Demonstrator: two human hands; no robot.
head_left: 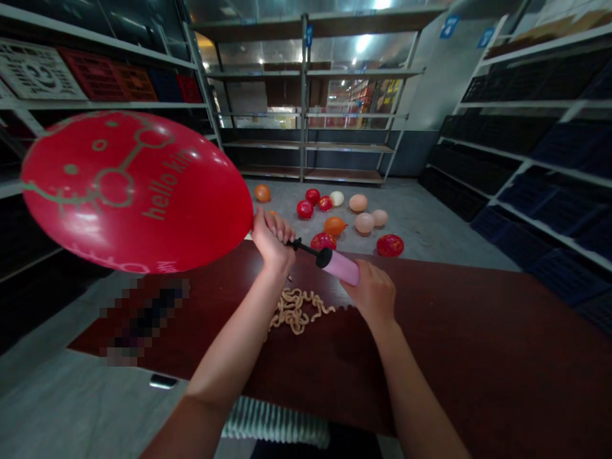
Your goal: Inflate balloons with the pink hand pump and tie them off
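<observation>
A large inflated red balloon (138,191) with gold print reading "hello" stretches across the left of the head view. My left hand (275,241) is closed around its neck, beside the black end of a balloon pump's shaft. Gripped in my right hand (375,290) is the pump's pink barrel (342,266), with the black shaft extending from it toward my left hand. The balloon's mouth is hidden by my left fingers. Beneath my hands, a heap of tan, curly, string-like pieces (296,311) lies on the dark brown table (459,344).
Several small red, orange, peach and white balloons, among them an orange one (335,225), lie on the grey floor (430,220) beyond the table. A metal shelf rack (303,102) stands behind. Dark crates (540,223) fill the right shelves; coloured crates (90,73) are at left.
</observation>
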